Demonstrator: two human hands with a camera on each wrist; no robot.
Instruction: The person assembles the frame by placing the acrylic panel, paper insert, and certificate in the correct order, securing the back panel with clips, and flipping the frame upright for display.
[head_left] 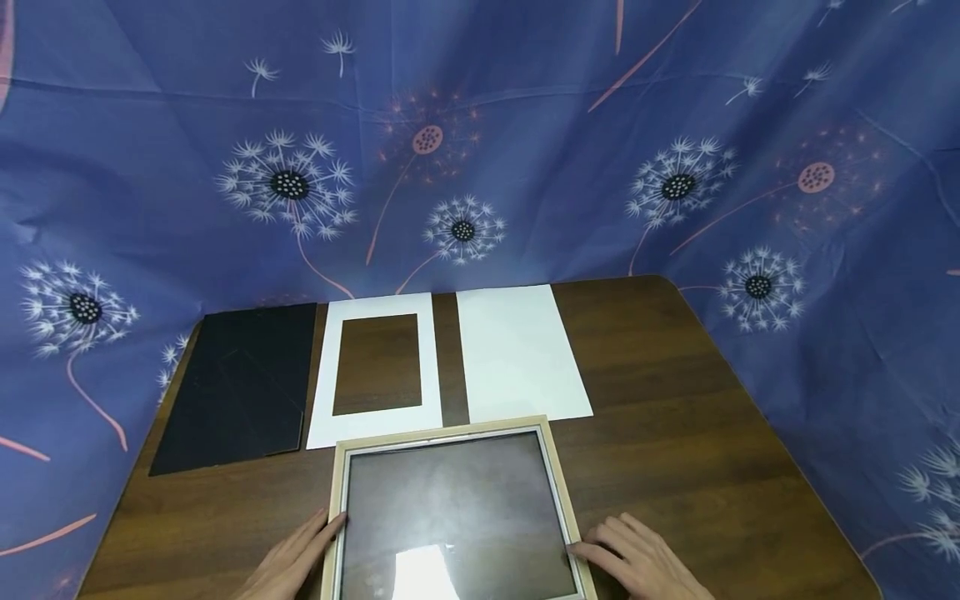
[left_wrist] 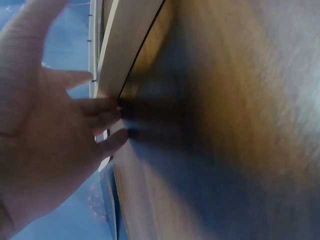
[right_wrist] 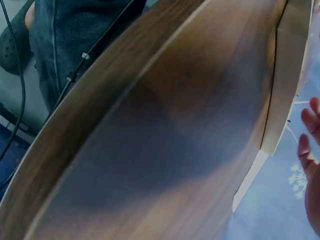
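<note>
Head view: we see the left hand (head_left: 288,557) at bottom centre-left, its fingers extended and touching the left side of a pale wooden picture frame (head_left: 442,432). The right hand (head_left: 637,557), bottom centre-right, has relaxed fingers, and its thumb rests on the frame's right rim. In the left wrist view we note the left fingers reaching down to the frame's side, near the tabletop. In the right wrist view the right hand is cut off by the right edge, fingers apart.

The frame lies at bottom centre, running past the lower edge; its clear pane (head_left: 450,500) carries a bright reflection. Beyond it we record, left to right: a black board (head_left: 240,383), a white mat with a rectangular window (head_left: 430,367), and a plain white sheet (head_left: 521,354). All lie on a dark wood-grain tabletop (head_left: 675,417). Blue dandelion-print fabric (head_left: 525,83) fills the upper half.
</note>
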